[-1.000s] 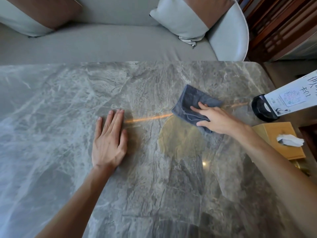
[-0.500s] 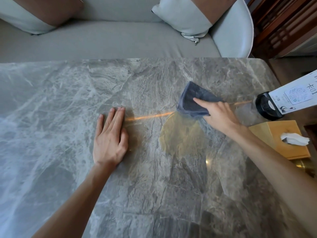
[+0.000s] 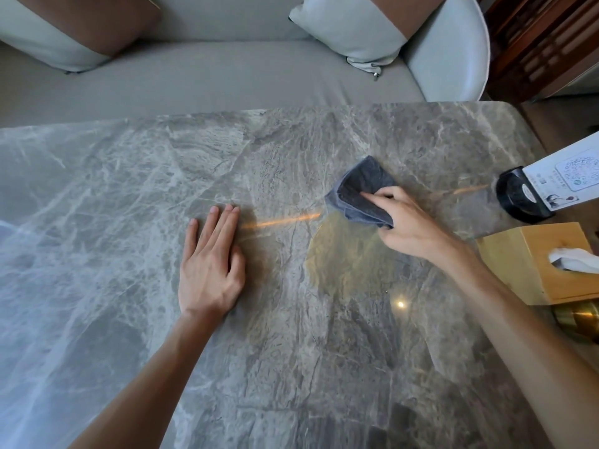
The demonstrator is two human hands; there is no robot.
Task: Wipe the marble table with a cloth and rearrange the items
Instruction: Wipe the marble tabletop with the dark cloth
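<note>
Our right hand [image 3: 411, 225] has gone from pressing the cloth [image 3: 359, 189] flat to gripping it bunched, far right on the table [image 3: 97, 222] (wiping continues), our left hand [image 3: 207, 267] staying flat, empty.

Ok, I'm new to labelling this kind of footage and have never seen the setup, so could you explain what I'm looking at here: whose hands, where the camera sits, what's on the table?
There is no machine here: a person does the job with bare hands. The single picture comes from a wide-angle camera worn on their head, looking forward and down, which is why both forearms reach in from the bottom edge. The left hand lies flat, fingers straight, on the marble table. The right hand holds a dark grey cloth down on the marble. At the right edge stand a wooden tissue box, with a tissue poking out, and a black stand carrying a white card. Beyond the table is a grey sofa with cushions.
</note>
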